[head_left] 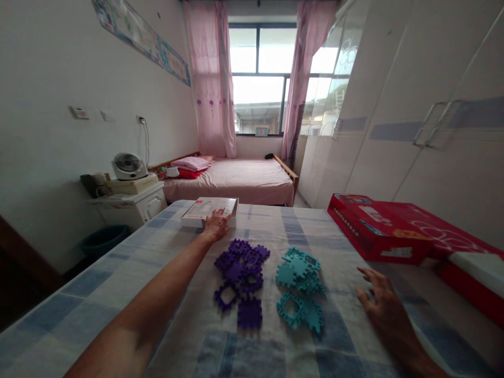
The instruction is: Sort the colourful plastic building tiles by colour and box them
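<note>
My left hand reaches forward to a white box with a printed lid at the far side of the table. Its fingers lie stretched over the box's right part. Closer to me is a pile of purple interlocking puzzle tiles with toothed edges, some solid and some with square openings. To their right lies a similar pile of turquoise interlocking puzzle tiles. My right hand is at the right of the turquoise pile, apart from it, with fingers spread and nothing in them.
A large red box stands at the table's right, with a white item beside it. The checked tablecloth covers the table. Beyond are a bed, a small fan on a cabinet, and a wardrobe.
</note>
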`<state>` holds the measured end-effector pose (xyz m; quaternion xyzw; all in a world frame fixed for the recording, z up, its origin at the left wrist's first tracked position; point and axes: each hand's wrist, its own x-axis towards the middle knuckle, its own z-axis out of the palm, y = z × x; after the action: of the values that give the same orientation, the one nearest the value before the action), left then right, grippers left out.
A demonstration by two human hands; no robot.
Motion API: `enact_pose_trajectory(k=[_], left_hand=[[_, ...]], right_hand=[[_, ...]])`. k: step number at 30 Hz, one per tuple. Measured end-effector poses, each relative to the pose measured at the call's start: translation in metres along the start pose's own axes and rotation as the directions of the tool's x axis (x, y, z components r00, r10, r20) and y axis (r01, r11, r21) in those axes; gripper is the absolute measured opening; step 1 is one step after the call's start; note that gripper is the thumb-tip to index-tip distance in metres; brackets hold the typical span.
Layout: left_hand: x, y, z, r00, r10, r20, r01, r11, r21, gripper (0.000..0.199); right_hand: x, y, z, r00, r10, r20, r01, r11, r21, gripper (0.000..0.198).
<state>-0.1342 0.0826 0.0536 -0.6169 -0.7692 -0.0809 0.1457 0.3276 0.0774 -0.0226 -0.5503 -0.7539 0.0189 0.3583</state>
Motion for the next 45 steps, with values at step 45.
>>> enact_pose_trajectory(k=[45], left_hand=[[-0.105, 0.176, -0.156, 0.81, 0.579, -0.093, -0.535, 0.795, 0.287, 0.031]], right_hand=[[-0.01, -0.123, -0.08, 0.885, 0.202, 0.42, -0.466, 0.381, 0.798, 0.068]])
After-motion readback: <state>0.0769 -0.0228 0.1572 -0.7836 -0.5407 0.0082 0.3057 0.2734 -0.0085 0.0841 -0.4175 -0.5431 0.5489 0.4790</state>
